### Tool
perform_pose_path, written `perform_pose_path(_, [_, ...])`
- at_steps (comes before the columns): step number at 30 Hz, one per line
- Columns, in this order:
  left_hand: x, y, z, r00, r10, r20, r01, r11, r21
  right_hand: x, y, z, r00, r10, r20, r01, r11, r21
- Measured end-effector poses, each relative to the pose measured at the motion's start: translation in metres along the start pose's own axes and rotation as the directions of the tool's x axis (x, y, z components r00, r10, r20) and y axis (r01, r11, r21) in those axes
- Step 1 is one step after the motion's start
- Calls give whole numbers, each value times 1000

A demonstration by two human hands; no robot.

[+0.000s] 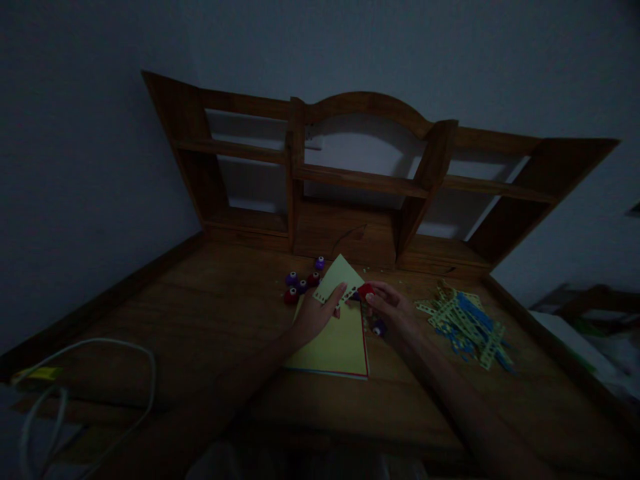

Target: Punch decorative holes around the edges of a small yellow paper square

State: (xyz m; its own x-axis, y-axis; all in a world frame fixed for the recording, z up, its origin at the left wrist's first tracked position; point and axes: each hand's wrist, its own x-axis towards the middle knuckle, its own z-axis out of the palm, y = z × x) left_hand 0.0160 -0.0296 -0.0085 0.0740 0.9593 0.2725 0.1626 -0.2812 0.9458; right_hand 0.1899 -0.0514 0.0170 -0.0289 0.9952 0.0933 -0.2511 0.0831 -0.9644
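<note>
At the near left, a white cable (151,373) curls in a smooth loop at the edge of the desk (220,320), a flat top of dull brown wood. In the middle lies a stack (330,353) of paper, rectangular, yellow on top, with a red edge showing underneath. The left hand (314,319) and the card (340,272) cover its far end. The card is pale yellow, stiff and tilted, with a row of small holes along its near edge. The left thumb presses on its top face, the grip closed; the fingers beneath are mostly hidden. The right hand (395,310) pinches a small red punch (365,290) between thumb and fingers, at the card's right corner; I cannot tell if they touch. A purple punch (380,327) lies just below that hand. To the right, thin perforated strips (465,323), yellow and blue, make a loose heap. Left of the card stand at least 5 rounded punches (291,295), purple and red. Behind, a wooden hutch (360,177) with an arched top stands before a plain wall (350,47)
</note>
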Motion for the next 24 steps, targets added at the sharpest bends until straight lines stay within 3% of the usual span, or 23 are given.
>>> perform_pose_path(6, [2, -4, 0, 1000, -2, 5, 2, 1000, -6, 5, 5, -12, 996, 56, 64, -60, 997, 49])
perform_pose_path(15, [3, -4, 2, 999, -47, -2, 47, 998, -34, 14, 11, -18, 999, 10, 41, -12, 998, 60])
perform_pose_path(24, [2, 3, 0, 999, -3, 33, 6, 998, -65, 14, 10, -21, 998, 17, 56, -23, 995, 96])
